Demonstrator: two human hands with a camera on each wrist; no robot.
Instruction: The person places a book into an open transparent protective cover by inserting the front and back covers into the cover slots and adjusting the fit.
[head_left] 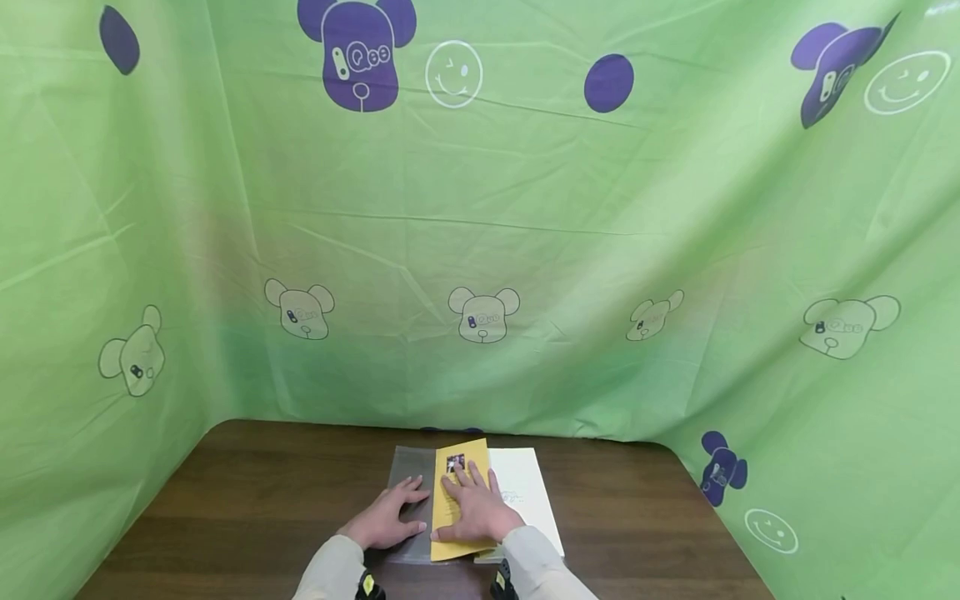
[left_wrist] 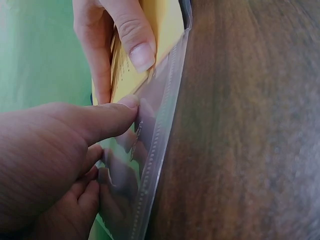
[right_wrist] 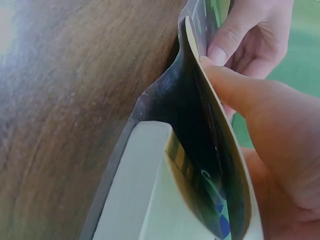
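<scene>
- Clearly, the book lies opened on the dark wooden table, its yellow cover swung to the left of a white page and a clear plastic jacket reaching out beyond it.
- The right hand is spread wide over the yellow cover, thumb near the lower edge; it presses rather than grips.
- The left hand rests on the plastic with fingers loosely apart, its thumb touching the film beside the cover's edge.
- Seen from the right wrist, the cover bows up from the page block, leaving a dark gap between them. Whether its edge sits inside a plastic pocket or merely on top, I cannot tell from these angles.
- That bow is the main risk, I judge: if the right hand lifts early, the springy cover could swing back over the page.
- Too hard a push against the plastic might crease the cover — thin card buckles easily.
- The film could also wrinkle or pull askew at its dotted seam, should the left hand drag on it unevenly.
</scene>
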